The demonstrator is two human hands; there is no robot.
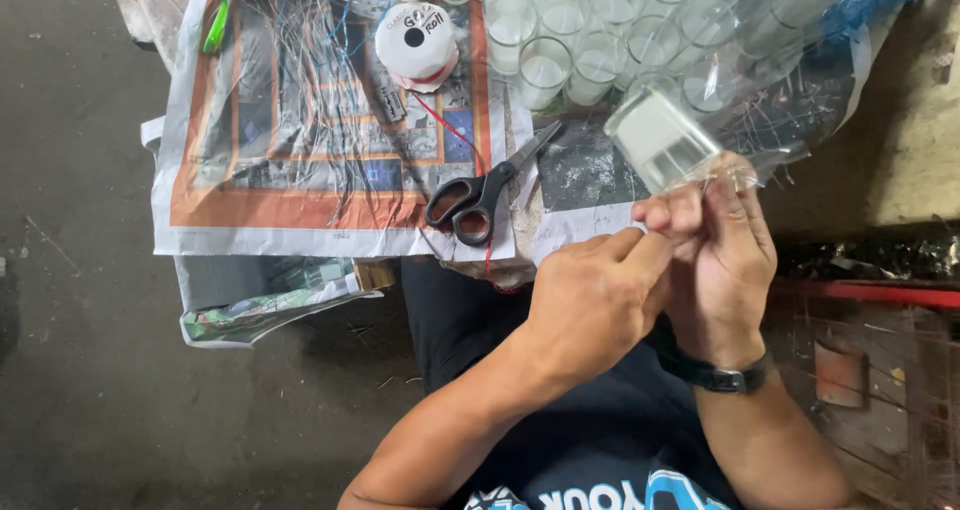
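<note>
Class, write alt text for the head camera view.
Two hands, left hand and right hand, hold a small clear glass wrapped in clear plastic. Beyond lie black scissors, a white spool and rows of glasses on newspaper.

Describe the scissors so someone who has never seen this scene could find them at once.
Start at the newspaper spread over the work surface, strewn with thin wires. At its near right corner, left of the hands, lie the scissors. Their black handles and metal blades, pointing up toward the cluster of wax-filled glasses, set them apart.

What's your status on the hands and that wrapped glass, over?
Both hands up at the wrapped glass: right hand grips its clear film, left hand pinches alongside. Scissors lie clear on the newspaper.
</note>
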